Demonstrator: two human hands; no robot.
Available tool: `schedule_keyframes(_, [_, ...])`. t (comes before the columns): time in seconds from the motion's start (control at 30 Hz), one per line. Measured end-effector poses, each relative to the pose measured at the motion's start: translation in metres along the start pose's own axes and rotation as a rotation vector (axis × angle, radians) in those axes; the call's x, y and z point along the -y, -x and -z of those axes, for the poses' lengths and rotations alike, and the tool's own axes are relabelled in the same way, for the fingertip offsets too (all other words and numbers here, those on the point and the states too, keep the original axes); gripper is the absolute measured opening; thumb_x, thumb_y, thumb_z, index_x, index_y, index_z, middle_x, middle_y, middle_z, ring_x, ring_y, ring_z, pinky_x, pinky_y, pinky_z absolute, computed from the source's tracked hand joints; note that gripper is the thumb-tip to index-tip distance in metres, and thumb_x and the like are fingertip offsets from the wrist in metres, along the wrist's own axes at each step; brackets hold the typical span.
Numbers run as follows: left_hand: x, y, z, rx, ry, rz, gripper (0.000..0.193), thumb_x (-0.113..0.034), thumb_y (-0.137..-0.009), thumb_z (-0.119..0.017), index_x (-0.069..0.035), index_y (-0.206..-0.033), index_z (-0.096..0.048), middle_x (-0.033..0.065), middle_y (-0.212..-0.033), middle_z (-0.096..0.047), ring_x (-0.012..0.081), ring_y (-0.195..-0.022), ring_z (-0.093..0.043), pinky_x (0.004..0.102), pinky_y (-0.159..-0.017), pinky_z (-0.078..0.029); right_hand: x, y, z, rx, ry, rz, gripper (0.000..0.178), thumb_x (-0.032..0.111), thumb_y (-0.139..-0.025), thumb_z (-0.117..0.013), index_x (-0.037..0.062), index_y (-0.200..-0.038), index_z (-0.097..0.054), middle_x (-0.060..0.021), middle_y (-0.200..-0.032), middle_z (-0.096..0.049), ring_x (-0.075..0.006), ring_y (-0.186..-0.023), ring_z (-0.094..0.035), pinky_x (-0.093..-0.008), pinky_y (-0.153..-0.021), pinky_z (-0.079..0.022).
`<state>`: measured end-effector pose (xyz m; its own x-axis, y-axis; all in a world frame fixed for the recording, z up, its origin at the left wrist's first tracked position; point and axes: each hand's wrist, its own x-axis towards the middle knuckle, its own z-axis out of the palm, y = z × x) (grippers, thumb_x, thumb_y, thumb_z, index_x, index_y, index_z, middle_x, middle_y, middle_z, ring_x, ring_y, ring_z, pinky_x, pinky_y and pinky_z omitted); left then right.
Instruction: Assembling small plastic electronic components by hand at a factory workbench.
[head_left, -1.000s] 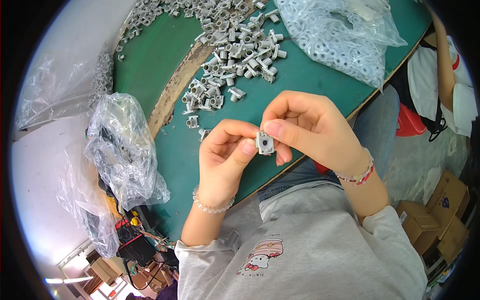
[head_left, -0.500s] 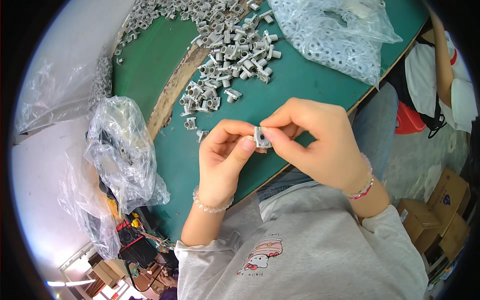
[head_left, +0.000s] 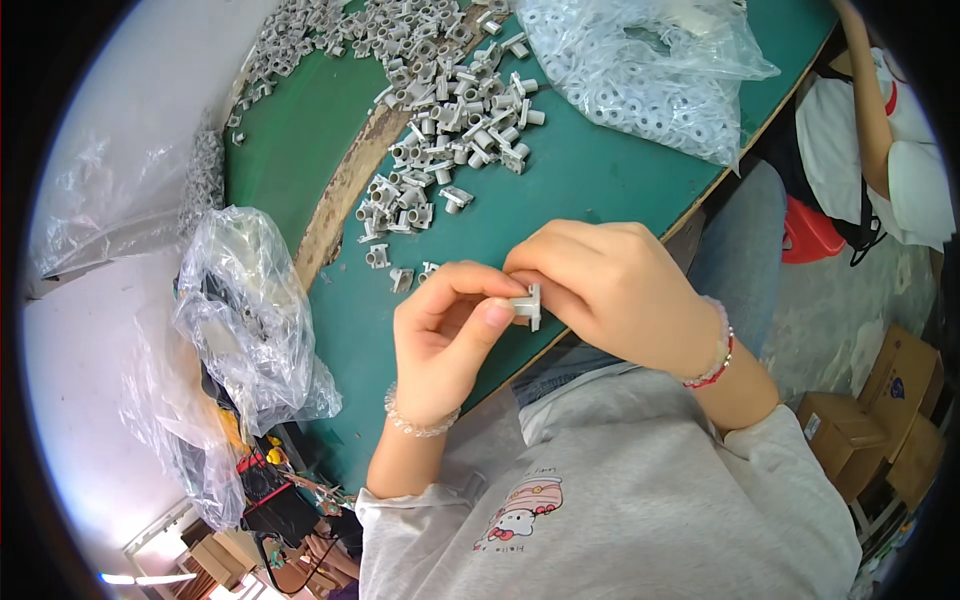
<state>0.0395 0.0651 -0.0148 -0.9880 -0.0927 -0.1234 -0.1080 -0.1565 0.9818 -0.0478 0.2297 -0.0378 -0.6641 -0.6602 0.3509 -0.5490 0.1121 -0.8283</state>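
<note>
A small grey plastic fitting [head_left: 533, 308], a short tube with a flat square flange, is pinched by its tube between the thumb and index finger of my left hand [head_left: 445, 335]. Its flange faces right, edge-on to me. My right hand [head_left: 610, 290] is closed against the fitting's upper side, with its fingertips partly hidden behind the left fingers and the flange. Whether it holds anything there cannot be made out. Just beyond my left hand, a few loose grey fittings [head_left: 401, 279] lie on the green table [head_left: 590, 185], in front of a large pile of them [head_left: 450, 120].
A clear bag of white ring-shaped pieces [head_left: 650, 90] lies at the far right of the table. Crumpled clear plastic bags [head_left: 250, 310] hang at the left edge. At right are another person's arm [head_left: 873, 110], a red stool [head_left: 812, 232] and cardboard boxes [head_left: 850, 430].
The fitting has turned from showing its flange face to standing side-on. My right thumb has left the flange face, and the right hand has moved slightly left with its fingers curled behind.
</note>
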Motion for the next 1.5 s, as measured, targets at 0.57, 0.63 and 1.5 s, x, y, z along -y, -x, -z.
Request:
schedule_keyframes(0.57, [-0.088,0.036,0.112,-0.939,-1.587,-0.464,0.019,-0.007,-0.089,-0.060,-0.005,-0.106,-0.068,0.0119,-0.109,-0.063,0.0195,-0.082,-0.062,0.0301,-0.068,-0.050,-0.071,-0.041,0.095,-0.248,0.833,-0.050,0.015,0.013,-0.088,-0.059,0.0048,-0.098,-0.065,-0.0131,-0.087,-0.062,-0.0318,-0.077,-0.059,-0.0354,-0.071,-0.048])
schedule_keyframes(0.63, [-0.066,0.014,0.076,-0.660,-1.413,-0.449,0.015,-0.004,-0.086,-0.063,-0.003,-0.100,-0.068,0.0114,-0.104,-0.063,0.0216,-0.083,-0.062,0.0307,-0.070,-0.049,-0.080,-0.043,0.087,-0.342,0.787,-0.095,0.016,0.019,-0.085,-0.060,0.0106,-0.095,-0.069,-0.0103,-0.086,-0.064,-0.0311,-0.080,-0.062,-0.0400,-0.068,-0.051])
schedule_keyframes(1.5, [-0.008,0.014,0.027,-0.181,-0.329,-0.148,0.027,0.005,-0.077,-0.069,0.003,-0.102,-0.061,0.0086,-0.094,-0.062,0.0142,-0.085,-0.058,0.0268,-0.081,-0.046,0.006,-0.014,0.028,-0.409,-0.548,-0.158,0.013,0.000,-0.091,-0.052,0.0011,-0.104,-0.053,-0.0136,-0.088,-0.064,-0.0064,-0.050,-0.048,-0.0173,-0.044,-0.038])
